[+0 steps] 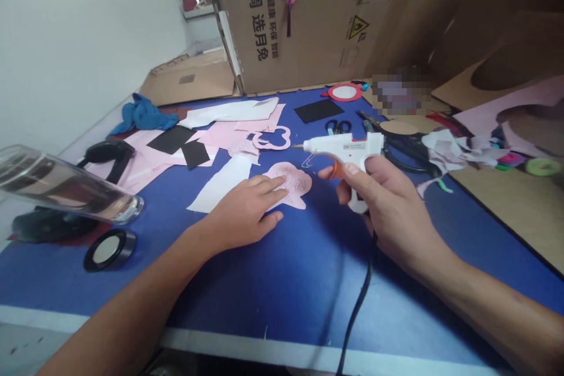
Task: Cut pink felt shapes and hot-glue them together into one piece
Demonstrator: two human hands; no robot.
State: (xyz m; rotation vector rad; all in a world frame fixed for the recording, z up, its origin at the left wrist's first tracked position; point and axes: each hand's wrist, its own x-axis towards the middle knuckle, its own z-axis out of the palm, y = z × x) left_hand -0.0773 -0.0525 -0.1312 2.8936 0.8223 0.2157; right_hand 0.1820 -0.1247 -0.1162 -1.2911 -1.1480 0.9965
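1. On the blue desk (pixel 282 282), a pink cut-out (pixel 300 179) with drawn lines is lying in front of the person, between the two hands and partly hidden under the left fingers.
2. The left hand (pixel 247 211) is resting palm-down with its fingers loosely spread, pressing the cut-out's near-left side; its thumb is standing apart from the other fingers.
3. The right hand (pixel 388 205) is wrapping around the handle of a white glue gun (pixel 343 145), a finger curling at the orange trigger (pixel 337 169); whether it is squeezing, I cannot tell.
4. The nozzle (pixel 298 146) is pointing leftward near the cut-out's far edge, and thin strands (pixel 308 160), probably glue, are hanging just below it.
5. A pink outline piece (pixel 282 138) is lying just beyond the cut-out, and a white piece (pixel 224 185) is lying to its left.
6. The person seems to be gluing, steadying the cut-out for the gun.
7. The next move is probably calling for a clean tip, a steady left hand and fingers staying clear of hot glue.
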